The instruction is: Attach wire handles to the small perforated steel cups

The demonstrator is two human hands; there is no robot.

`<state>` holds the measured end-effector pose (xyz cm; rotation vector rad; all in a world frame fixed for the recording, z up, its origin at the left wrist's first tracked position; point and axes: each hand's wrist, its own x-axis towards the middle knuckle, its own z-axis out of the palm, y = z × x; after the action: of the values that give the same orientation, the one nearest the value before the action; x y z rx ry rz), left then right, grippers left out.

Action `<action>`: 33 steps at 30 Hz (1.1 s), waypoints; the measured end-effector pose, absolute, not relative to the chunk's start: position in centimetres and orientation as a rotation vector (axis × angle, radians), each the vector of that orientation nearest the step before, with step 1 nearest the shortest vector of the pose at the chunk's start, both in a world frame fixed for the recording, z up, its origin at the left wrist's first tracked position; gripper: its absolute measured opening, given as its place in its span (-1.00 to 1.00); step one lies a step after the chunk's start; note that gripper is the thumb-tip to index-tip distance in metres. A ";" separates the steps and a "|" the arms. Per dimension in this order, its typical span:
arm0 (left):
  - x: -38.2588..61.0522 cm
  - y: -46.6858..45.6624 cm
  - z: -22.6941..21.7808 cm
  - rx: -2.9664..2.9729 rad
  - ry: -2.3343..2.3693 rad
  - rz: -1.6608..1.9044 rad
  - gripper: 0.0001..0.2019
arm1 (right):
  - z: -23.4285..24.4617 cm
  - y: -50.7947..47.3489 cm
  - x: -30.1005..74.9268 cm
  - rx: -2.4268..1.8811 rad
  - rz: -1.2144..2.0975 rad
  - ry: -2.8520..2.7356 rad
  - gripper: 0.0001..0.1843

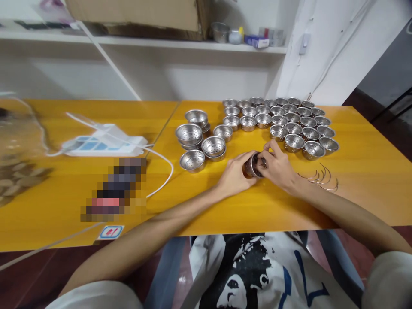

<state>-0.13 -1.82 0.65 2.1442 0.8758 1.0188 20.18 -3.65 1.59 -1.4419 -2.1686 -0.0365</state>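
Both hands meet over the yellow table [244,206]. My left hand [234,174] is closed round a small perforated metal cup [252,165], tipped on its side with its mouth toward the right. My right hand [277,165] pinches at the cup's rim, fingers curled; what they hold is too small to make out. A small heap of thin wire hoops [320,178] lies just right of my right wrist.
Several rows of the same metal cups [283,122] stand behind my hands; stacked cups [201,141] sit to their left. A white power strip [103,145] with cables, a blurred-out object [116,189] and a sticker [111,231] lie left. A shelf [193,43] runs behind.
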 end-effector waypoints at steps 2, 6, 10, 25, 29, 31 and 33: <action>-0.2 -1.7 0.6 2.125 0.870 1.022 -0.28 | 1.9 -3.7 20.1 -1.469 -0.046 -2.172 -0.78; -0.3 -1.5 0.3 1.991 0.881 1.007 -0.34 | 3.7 -4.0 19.5 -1.578 -0.072 -2.188 -0.71; -0.5 -1.3 0.0 1.977 0.931 0.979 -0.32 | 5.0 -4.5 19.3 -1.697 -0.100 -2.284 -0.56; -0.9 -1.4 0.0 2.292 0.896 1.018 -0.17 | 3.5 -4.0 19.8 -1.126 0.697 -2.188 -0.51; -0.8 -1.3 0.3 2.283 0.985 0.979 -0.19 | 3.8 -4.2 20.5 -1.064 0.902 -2.007 -0.39; -1.4 -1.5 1.1 2.300 1.012 1.000 -0.20 | 4.9 -4.7 21.7 -0.958 0.966 -1.840 -0.37; -2.6 -1.5 2.7 2.347 1.064 1.058 -0.21 | 6.2 -5.2 23.7 -0.932 0.897 -1.766 -0.38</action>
<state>-2.57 -1.47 2.70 2.3471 1.0643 1.0582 23.67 -5.21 6.18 -0.9317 -1.7661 0.8966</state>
